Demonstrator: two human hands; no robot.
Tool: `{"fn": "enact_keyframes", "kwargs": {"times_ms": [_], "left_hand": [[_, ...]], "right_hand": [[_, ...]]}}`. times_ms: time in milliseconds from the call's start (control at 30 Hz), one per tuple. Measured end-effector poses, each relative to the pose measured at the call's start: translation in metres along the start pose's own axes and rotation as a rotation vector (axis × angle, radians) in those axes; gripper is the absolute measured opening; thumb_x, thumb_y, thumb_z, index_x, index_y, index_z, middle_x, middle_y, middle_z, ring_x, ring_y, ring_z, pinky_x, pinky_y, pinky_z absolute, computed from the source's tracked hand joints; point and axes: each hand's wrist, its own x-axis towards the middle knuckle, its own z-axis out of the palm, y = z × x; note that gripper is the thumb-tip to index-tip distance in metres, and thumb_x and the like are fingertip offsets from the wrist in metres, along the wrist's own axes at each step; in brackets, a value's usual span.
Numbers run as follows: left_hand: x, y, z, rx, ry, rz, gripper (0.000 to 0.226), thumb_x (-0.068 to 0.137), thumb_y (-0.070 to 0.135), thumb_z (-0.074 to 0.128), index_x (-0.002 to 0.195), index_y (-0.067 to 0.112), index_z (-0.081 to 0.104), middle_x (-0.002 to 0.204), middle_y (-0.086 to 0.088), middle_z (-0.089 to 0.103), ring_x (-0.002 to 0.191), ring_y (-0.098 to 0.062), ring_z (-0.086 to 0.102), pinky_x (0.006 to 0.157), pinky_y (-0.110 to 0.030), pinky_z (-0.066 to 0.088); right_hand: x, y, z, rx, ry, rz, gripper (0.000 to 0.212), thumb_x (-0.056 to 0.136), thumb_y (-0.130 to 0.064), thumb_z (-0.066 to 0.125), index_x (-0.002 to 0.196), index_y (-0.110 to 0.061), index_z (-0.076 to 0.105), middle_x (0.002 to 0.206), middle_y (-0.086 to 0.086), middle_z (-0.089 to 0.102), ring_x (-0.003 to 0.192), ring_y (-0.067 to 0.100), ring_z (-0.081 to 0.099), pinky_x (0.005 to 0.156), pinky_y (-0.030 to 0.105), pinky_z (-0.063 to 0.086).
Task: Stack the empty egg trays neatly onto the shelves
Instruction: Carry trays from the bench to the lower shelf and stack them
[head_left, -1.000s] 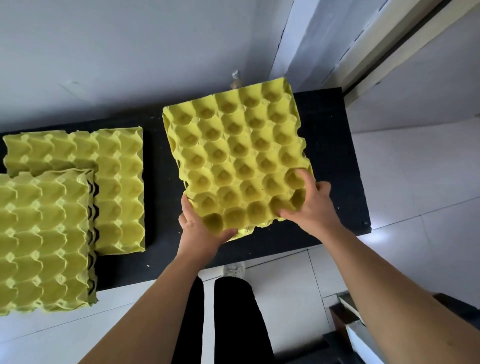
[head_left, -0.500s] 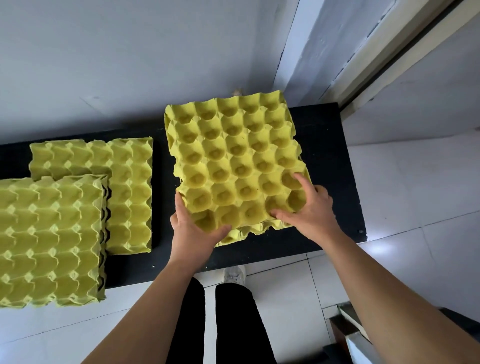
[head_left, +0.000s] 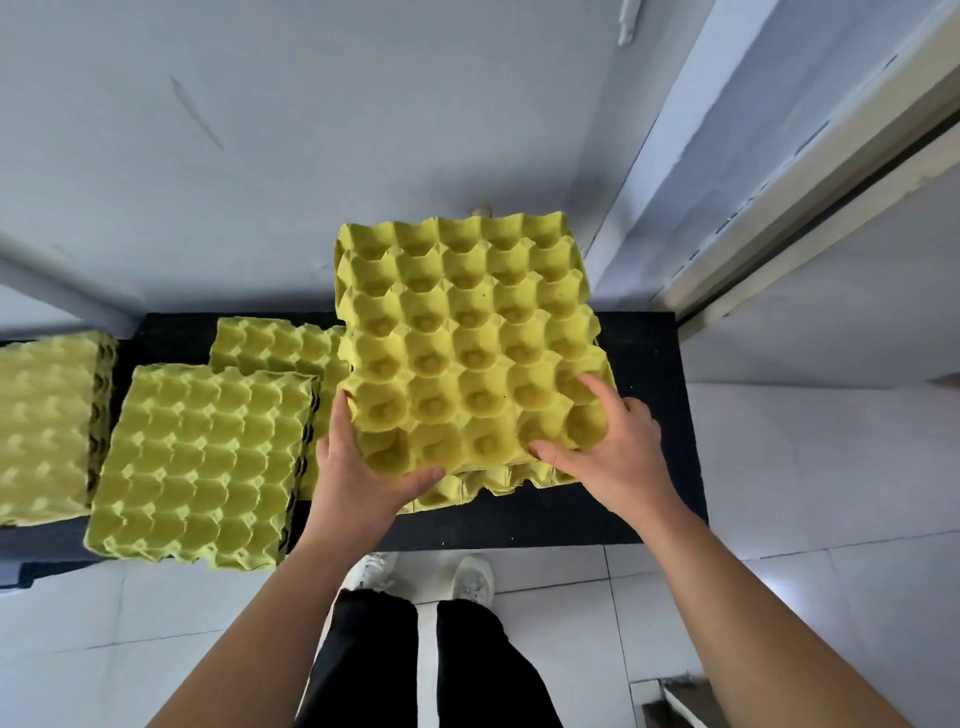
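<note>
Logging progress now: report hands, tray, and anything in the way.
Left hand, right hand grip egg tray at near edge. Tray tilted over black shelf; second tray shows beneath. Stacks sit left.

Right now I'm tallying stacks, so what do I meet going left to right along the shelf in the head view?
Left stack → second stack → left hand → held tray → right hand → shelf end.

The tray (head_left: 467, 343) turns from skewed to squarer with the shelf (head_left: 649, 415) and now overlaps the flat tray (head_left: 275, 343) at centre left. Another stack (head_left: 47, 426) enters at the left edge, and shoes (head_left: 472, 577) appear at lower centre.
</note>
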Motion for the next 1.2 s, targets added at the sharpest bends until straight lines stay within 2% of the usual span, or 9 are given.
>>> {"fn": "enact_keyframes", "kwargs": {"times_ms": [300,400,633,700,767,833,900,1033,1200], "left_hand": [[-0.054,0.012,-0.128,-0.103,0.155,0.091,0.144,0.033,0.073,0.084,0.151,0.045,0.007,0.15,0.004,0.033,0.136,-0.016,0.037,0.111,-0.049,0.036],[-0.068,0.001,-0.177,-0.163,0.212,0.078,0.143,0.028,0.076,0.083,0.148,0.052,0.009,0.148,0.007,0.037,0.135,-0.015,0.04,0.106,-0.051,0.043],[-0.115,-0.051,-0.311,-0.269,0.39,0.118,0.137,0.037,0.055,0.092,0.15,0.05,0.014,0.147,0.008,0.038,0.134,-0.013,0.038,0.104,-0.047,0.046],[-0.128,-0.075,-0.354,-0.285,0.429,0.145,0.134,0.035,0.058,0.093,0.146,0.054,0.018,0.145,0.01,0.04,0.133,-0.015,0.042,0.098,-0.045,0.05],[-0.145,-0.096,-0.395,-0.306,0.471,0.193,0.113,0.045,0.044,0.095,0.134,0.064,0.028,0.131,0.016,0.049,0.121,-0.008,0.051,0.085,-0.033,0.056],[-0.161,-0.115,-0.433,-0.295,0.519,0.249,0.096,0.057,0.025,0.093,0.114,0.071,0.031,0.116,0.029,0.048,0.109,0.005,0.052,0.081,-0.023,0.05],[-0.176,-0.137,-0.47,-0.277,0.569,0.243,0.096,0.06,0.024,0.093,0.11,0.075,0.028,0.115,0.029,0.044,0.111,-0.001,0.048,0.09,-0.029,0.048],[-0.199,-0.184,-0.535,-0.325,0.638,0.163,0.115,0.046,0.046,0.094,0.136,0.062,0.024,0.131,0.011,0.041,0.123,-0.014,0.043,0.099,-0.045,0.049],[-0.211,-0.231,-0.597,-0.407,0.724,0.129,0.111,0.03,0.064,0.089,0.121,0.075,0.027,0.132,0.008,0.046,0.122,-0.017,0.048,0.094,-0.049,0.053]], "right_hand": [[-0.059,-0.128,0.0,-0.038,-0.006,-0.192,0.092,0.055,-0.075,0.068,0.136,-0.053,0.028,0.137,0.011,0.035,0.134,0.03,0.026,0.104,0.048,0.037],[-0.079,-0.176,0.015,-0.062,-0.026,-0.257,0.091,0.058,-0.073,0.069,0.137,-0.052,0.027,0.142,0.013,0.032,0.136,0.032,0.023,0.105,0.049,0.036],[-0.141,-0.289,0.093,-0.055,-0.063,-0.432,0.088,0.057,-0.079,0.064,0.134,-0.056,0.026,0.133,0.014,0.037,0.132,0.033,0.028,0.104,0.052,0.037],[-0.164,-0.321,0.123,-0.054,-0.078,-0.475,0.089,0.057,-0.081,0.062,0.134,-0.056,0.025,0.133,0.016,0.038,0.131,0.034,0.029,0.103,0.052,0.038],[-0.188,-0.352,0.154,-0.061,-0.087,-0.511,0.09,0.056,-0.083,0.06,0.134,-0.056,0.025,0.134,0.016,0.039,0.132,0.034,0.029,0.103,0.054,0.037],[-0.212,-0.382,0.184,-0.074,-0.098,-0.55,0.09,0.056,-0.084,0.058,0.135,-0.055,0.025,0.134,0.014,0.04,0.131,0.034,0.03,0.102,0.052,0.037],[-0.234,-0.41,0.213,-0.075,-0.123,-0.581,0.091,0.056,-0.083,0.058,0.135,-0.053,0.026,0.135,0.013,0.04,0.132,0.033,0.029,0.1,0.049,0.038],[-0.267,-0.463,0.27,-0.08,-0.18,-0.651,0.09,0.057,-0.082,0.059,0.135,-0.053,0.027,0.135,0.015,0.04,0.132,0.034,0.031,0.102,0.049,0.036],[-0.29,-0.526,0.332,-0.117,-0.266,-0.721,0.087,0.063,-0.072,0.068,0.137,-0.05,0.028,0.137,0.014,0.037,0.132,0.032,0.03,0.097,0.046,0.038]]}}
